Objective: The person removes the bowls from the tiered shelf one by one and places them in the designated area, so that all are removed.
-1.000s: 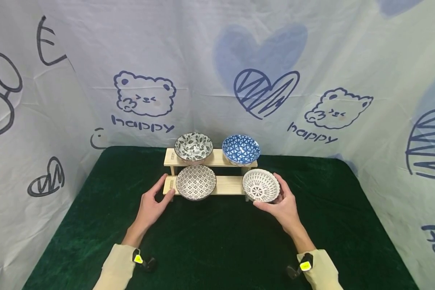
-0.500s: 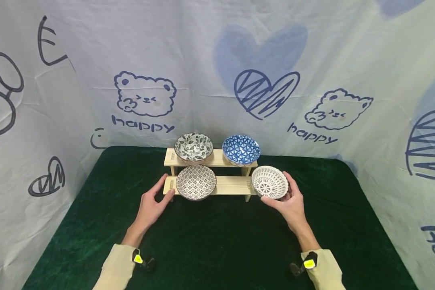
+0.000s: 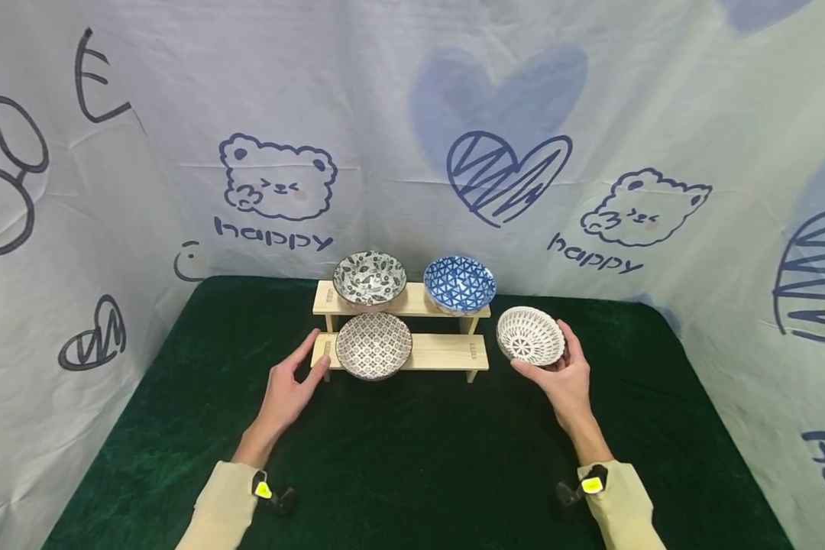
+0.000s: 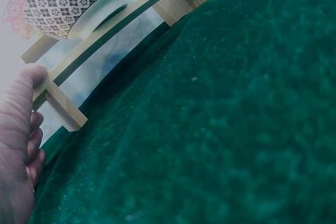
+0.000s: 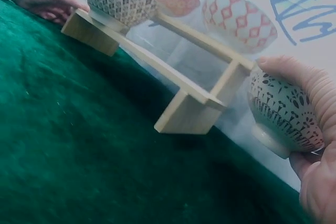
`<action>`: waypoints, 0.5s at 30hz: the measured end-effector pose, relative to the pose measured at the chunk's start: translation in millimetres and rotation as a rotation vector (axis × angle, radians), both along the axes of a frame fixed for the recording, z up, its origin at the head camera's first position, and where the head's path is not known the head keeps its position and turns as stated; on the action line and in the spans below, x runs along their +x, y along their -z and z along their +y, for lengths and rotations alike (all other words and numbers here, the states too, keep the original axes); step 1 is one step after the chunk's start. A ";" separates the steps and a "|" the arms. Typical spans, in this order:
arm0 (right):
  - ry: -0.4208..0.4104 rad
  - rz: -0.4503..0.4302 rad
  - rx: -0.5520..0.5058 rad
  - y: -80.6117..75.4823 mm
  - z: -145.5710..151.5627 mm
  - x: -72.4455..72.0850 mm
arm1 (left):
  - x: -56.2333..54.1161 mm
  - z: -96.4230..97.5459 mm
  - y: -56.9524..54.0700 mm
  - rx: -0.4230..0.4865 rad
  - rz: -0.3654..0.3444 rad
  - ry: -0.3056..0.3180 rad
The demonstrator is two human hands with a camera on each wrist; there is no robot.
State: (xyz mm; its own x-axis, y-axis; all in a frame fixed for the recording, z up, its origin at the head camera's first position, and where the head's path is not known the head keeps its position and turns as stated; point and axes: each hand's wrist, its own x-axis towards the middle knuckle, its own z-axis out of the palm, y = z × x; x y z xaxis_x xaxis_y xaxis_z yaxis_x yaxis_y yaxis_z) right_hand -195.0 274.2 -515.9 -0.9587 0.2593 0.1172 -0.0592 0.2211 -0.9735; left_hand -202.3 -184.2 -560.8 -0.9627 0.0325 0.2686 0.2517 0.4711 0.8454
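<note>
My right hand (image 3: 567, 388) holds a small white bowl (image 3: 531, 336) with dark dashes inside and a scalloped rim. In the right wrist view this bowl (image 5: 278, 109) is raised off to the right of the two-tier wooden stand (image 3: 447, 351), thumb and fingers at its rim. My left hand (image 3: 285, 393) grips the left end of the stand's lower tier; the left wrist view has the thumb (image 4: 34, 74) on the board and the fingers curled beneath. Beside that hand, a brown-and-white patterned bowl (image 3: 373, 346) stands on the lower tier.
On the upper tier stand a leaf-patterned bowl (image 3: 369, 279) at left and a blue-and-white bowl (image 3: 459, 283) at right. A dark green cloth (image 3: 412, 458) covers the table. A white printed curtain (image 3: 399, 99) hangs close behind the stand.
My right hand has carried the white bowl off the right end of the lower tier, to the right and slightly farther back. The left hand stays on the stand.
</note>
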 end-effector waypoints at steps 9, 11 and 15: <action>0.063 -0.005 -0.007 14.2 3.7 -24.8 | 1.2 -0.8 1.3 0.008 0.015 -0.004; 0.084 0.001 -0.011 16.5 3.9 -29.4 | 0.9 -0.7 1.0 0.010 0.013 -0.002; 0.125 0.017 -0.021 20.7 4.0 -38.5 | -0.8 -0.9 2.1 0.012 0.011 0.001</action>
State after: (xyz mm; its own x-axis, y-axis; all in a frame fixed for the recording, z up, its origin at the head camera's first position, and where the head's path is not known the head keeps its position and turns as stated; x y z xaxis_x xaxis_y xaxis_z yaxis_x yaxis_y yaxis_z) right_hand -233.6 278.2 -536.6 -0.9167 0.3791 0.1264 -0.0491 0.2071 -0.9771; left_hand -203.1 -185.1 -562.9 -0.9596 0.0298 0.2796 0.2615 0.4604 0.8483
